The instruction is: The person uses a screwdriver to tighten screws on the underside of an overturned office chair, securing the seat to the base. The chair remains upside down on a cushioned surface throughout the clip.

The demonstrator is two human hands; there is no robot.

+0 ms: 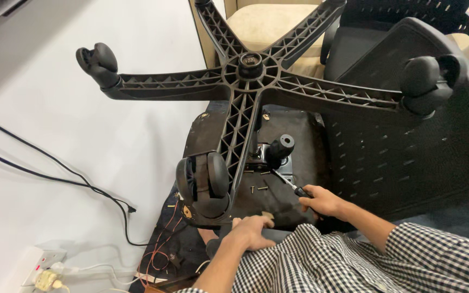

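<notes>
An upturned office chair [278,179] is seen lying with its five-armed black star base [251,81] raised toward the camera, castors [204,182] at the arm ends. A screwdriver [289,184] is gripped in the closed right hand [321,201], its tip set near the metal mechanism plate [270,157] under the seat. The left hand [251,232] is curled over the seat's near edge. Loose screws [257,188] are scattered on the seat underside. Black cables [55,173] are trailed across the white floor [82,125].

No packages, labels, signs or screens can be made out in this view.
</notes>
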